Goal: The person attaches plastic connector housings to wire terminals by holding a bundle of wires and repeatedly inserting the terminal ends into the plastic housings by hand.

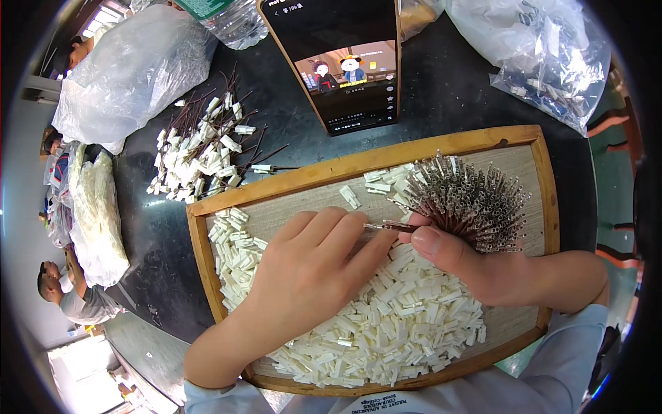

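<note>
My right hand (pixel 462 262) is closed around a thick bundle of brown wires (pixel 472 203), whose many metal terminal ends fan out beyond the fingers. One or two wires (pixel 396 225) stick out to the left, between thumb and fingers. My left hand (pixel 310 259) is closed, its fingertips at the metal end of those wires; what it pinches is hidden behind the fingers. Below both hands lies a big heap of small white plastic connector housings (pixel 386 331), spread over a wood-framed tray (pixel 510 345). A few loose housings (pixel 349 196) lie near its far edge.
Wires with white connectors on them lie in a pile (pixel 200 148) on the black table (pixel 155 269), left of the tray. A smartphone (pixel 345 76) stands upright behind it. Plastic bags (pixel 138 76) and a bottle (pixel 234 24) are around. Other people (pixel 76 290) sit at far left.
</note>
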The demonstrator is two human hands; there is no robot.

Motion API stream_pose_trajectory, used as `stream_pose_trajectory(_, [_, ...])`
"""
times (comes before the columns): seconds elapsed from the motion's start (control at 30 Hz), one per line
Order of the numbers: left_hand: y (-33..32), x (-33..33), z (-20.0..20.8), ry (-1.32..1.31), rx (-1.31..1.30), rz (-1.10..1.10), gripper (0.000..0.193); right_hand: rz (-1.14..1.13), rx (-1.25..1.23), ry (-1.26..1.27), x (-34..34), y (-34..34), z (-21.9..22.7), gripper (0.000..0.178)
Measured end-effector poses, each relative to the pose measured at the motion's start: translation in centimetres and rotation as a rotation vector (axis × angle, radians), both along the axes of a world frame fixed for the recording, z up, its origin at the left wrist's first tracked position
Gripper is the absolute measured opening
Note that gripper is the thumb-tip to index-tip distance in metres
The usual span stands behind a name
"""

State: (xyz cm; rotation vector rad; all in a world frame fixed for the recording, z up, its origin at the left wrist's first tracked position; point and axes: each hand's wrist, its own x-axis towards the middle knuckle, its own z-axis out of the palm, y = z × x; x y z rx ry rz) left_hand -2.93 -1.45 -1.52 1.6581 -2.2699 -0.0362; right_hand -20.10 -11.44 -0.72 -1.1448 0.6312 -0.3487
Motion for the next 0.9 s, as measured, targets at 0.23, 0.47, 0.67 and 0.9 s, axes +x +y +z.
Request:
stream_pose_trajectory(0.23, [0.5, 0.2, 0.5, -0.046, 0.067, 0.055, 0.025, 0.028, -0.106, -0.023, -0.1, -0.3, 0.2, 0.017])
stream_pose_trajectory(0.47, [0.5, 0.5, 0.2, 0.004, 0.015, 0.031, 0.025, 0.089, -0.100, -0.027, -0.3, -0.6, 0.3, 0.018])
stream_pose_trajectory(0.67, [0.5, 0.4, 1.2, 0.557, 0.064, 0.251, 0.016, 0.073, 0.127, 0.031, 0.0, -0.7, 1.2, 0.012])
stream_pose_trajectory(0.9, [1.4, 1.8, 0.8, 1.523, 0.088, 0.182, 0.014, 0.126, 0.027, 0.017, 0.1, -0.4, 0.8, 0.013])
